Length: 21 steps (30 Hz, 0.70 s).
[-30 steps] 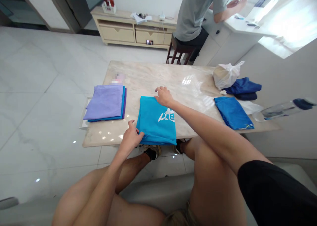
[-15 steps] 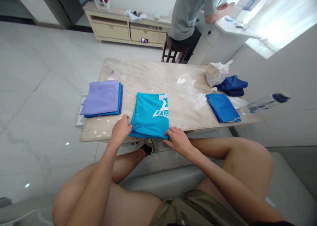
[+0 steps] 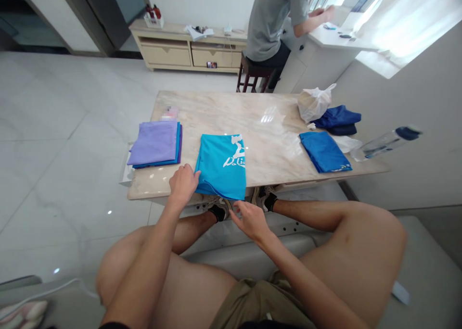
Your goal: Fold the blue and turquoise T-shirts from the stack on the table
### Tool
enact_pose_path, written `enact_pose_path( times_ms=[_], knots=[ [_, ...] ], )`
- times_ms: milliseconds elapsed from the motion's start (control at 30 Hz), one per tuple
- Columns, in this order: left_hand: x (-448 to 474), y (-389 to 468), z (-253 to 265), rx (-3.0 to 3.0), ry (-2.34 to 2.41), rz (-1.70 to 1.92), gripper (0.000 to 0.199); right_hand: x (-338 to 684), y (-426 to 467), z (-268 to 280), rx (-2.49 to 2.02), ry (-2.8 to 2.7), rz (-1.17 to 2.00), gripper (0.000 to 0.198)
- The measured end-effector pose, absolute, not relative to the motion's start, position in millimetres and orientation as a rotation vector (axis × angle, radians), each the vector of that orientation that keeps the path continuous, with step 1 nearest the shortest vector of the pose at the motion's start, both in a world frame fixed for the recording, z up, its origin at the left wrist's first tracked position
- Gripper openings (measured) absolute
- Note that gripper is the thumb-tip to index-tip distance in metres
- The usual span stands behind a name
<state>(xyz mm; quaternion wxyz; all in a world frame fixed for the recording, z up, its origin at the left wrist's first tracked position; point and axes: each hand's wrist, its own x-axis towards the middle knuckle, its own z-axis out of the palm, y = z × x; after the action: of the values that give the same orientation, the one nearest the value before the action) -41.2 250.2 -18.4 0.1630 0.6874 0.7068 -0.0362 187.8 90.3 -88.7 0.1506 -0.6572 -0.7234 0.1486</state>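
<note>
A folded turquoise T-shirt (image 3: 218, 163) with a white print lies at the front edge of the table, its near edge slightly raised and wavy. At its left side, my left hand (image 3: 183, 183) has curled fingers, with the thumb and fingertips closed at the cloth's edge. My right hand (image 3: 250, 219) is just below the shirt's near right corner, fingers bent and apart, with nothing visible in them. Left of the shirt sits a stack of folded clothes, a lilac one (image 3: 155, 141) on top of blue and purple ones.
The marble-topped table (image 3: 216, 110) also holds a folded blue garment (image 3: 324, 151), a white plastic bag (image 3: 314, 104), dark blue cloth (image 3: 339, 120) and a clear bottle (image 3: 382, 145) on the right. Behind, a person (image 3: 270, 26) sits on a stool beside a low cabinet (image 3: 166, 55).
My right hand has come away from the shirt's near right corner and moved down and slightly left. My left hand has shifted slightly up along the left side. The camera view has turned a little.
</note>
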Motion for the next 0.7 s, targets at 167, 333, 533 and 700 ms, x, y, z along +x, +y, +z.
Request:
enact_pose_path(
  times_ms=[167,333,533,700],
  knots=[
    [-43,229,-9,1.975,1.969,-0.307,0.070,203,192,-50,-1.878,-1.914,0.355,0.029],
    [-37,220,-8,1.994,1.882,-0.361,0.057,190,342,-38,-1.731,-2.123,0.382,0.037],
    [-42,222,-17,1.971,1.811,-0.289,0.028,161,404,-73,-1.822,-2.184,0.428,0.044],
    [-42,222,-23,1.941,1.730,-0.252,0.022,154,407,-95,-1.892,-2.010,0.504,0.032]
  ],
)
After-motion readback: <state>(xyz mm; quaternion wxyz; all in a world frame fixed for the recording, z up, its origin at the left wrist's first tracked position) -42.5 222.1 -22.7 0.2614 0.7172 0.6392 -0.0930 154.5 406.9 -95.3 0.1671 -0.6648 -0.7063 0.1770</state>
